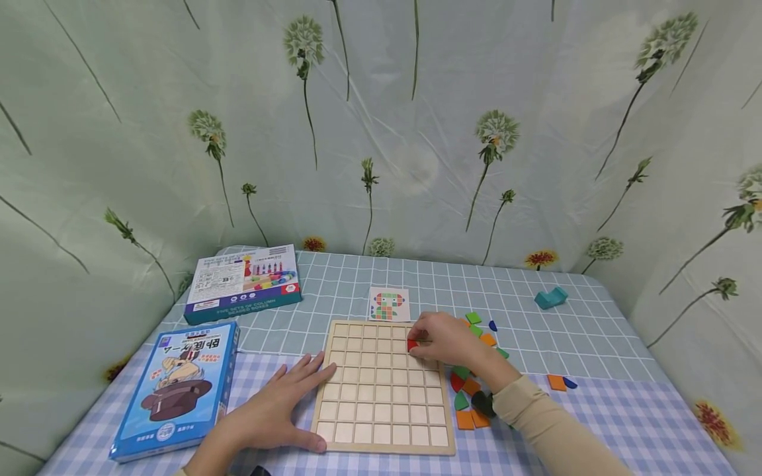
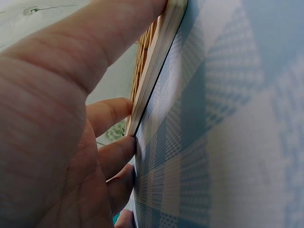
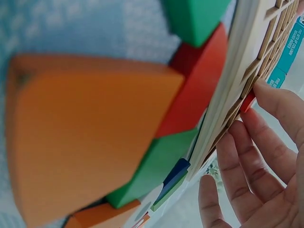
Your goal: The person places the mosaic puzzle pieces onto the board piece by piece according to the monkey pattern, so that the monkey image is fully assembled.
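A wooden grid board [image 1: 381,395] lies flat on the checked cloth. My right hand [image 1: 443,337] is over its upper right part, pinching a small red piece [image 1: 412,344] between thumb and fingers; in the right wrist view the red piece [image 3: 248,101] is at the grid cells. With fingers spread, my left hand [image 1: 280,406] rests along the board's left side, the thumb at the lower left corner. The left wrist view shows its fingers [image 2: 118,154] touching the board's edge [image 2: 159,61]. Behind the board lies a card [image 1: 389,304] with a coloured mosaic figure.
Loose orange, green, red and blue pieces [image 1: 465,420] lie right of the board, partly under my right forearm. Farther right are an orange square [image 1: 557,383] and a teal block [image 1: 550,298]. At left are a blue game box [image 1: 175,390] and a bead-set box [image 1: 241,281].
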A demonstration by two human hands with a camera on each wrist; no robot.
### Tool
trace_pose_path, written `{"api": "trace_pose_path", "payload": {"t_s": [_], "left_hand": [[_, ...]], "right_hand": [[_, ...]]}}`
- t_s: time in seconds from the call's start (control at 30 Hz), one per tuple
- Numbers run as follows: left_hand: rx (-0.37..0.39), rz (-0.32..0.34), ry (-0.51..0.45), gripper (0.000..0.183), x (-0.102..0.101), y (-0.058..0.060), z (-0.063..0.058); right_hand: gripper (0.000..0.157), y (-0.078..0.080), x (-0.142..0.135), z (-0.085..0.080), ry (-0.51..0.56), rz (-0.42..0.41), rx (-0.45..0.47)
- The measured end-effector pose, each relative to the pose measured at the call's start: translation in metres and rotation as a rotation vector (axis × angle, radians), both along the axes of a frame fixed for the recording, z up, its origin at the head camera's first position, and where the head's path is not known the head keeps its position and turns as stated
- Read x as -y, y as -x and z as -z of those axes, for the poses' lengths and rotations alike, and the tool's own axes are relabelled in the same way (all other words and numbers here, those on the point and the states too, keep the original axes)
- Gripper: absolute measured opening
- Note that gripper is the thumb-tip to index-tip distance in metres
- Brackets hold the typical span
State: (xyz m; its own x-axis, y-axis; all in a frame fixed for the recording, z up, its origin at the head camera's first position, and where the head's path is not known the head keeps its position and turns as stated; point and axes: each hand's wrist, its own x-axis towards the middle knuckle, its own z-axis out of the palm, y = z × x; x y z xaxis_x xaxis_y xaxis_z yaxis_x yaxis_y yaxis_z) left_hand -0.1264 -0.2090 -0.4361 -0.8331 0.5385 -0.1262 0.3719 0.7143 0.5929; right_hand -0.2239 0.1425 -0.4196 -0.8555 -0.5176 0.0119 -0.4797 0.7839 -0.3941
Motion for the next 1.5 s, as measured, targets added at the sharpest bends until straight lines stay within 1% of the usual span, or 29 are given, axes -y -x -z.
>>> {"api": "trace_pose_path", "payload": {"t_s": [0.33,0.53,0.63,0.73,1.07,1.2,1.37,1.5], "left_hand": [[-0.006,0.009,0.002,0.116,0.000,-0.003,-0.001],[-0.020,0.019,0.002,0.116,0.001,-0.003,-0.001],[-0.024,0.022,0.001,0.116,0.000,-0.003,-0.001],[-0.024,0.021,0.000,0.116,0.000,-0.003,-0.002],[-0.021,0.021,-0.004,0.116,0.000,-0.003,-0.002],[-0.017,0.021,-0.003,0.116,0.001,-0.002,-0.001],[0.007,0.006,0.005,0.116,0.001,0.000,0.001],[0.017,-0.001,0.008,0.117,0.001,0.001,0.001]], "right_hand": [[0.015,0.000,0.000,0.000,0.003,0.003,0.007],[0.008,0.000,-0.002,-0.001,0.035,-0.004,0.012],[0.008,0.000,-0.002,-0.002,0.049,-0.019,-0.001],[0.010,0.000,-0.002,-0.002,0.047,-0.017,-0.005],[0.011,0.000,0.001,0.000,0.052,0.048,0.032],[0.012,-0.001,0.001,0.001,0.054,0.055,0.036],[0.011,0.000,-0.002,0.001,0.069,0.025,0.051],[0.012,0.003,-0.010,-0.007,0.094,0.014,0.074]]}}
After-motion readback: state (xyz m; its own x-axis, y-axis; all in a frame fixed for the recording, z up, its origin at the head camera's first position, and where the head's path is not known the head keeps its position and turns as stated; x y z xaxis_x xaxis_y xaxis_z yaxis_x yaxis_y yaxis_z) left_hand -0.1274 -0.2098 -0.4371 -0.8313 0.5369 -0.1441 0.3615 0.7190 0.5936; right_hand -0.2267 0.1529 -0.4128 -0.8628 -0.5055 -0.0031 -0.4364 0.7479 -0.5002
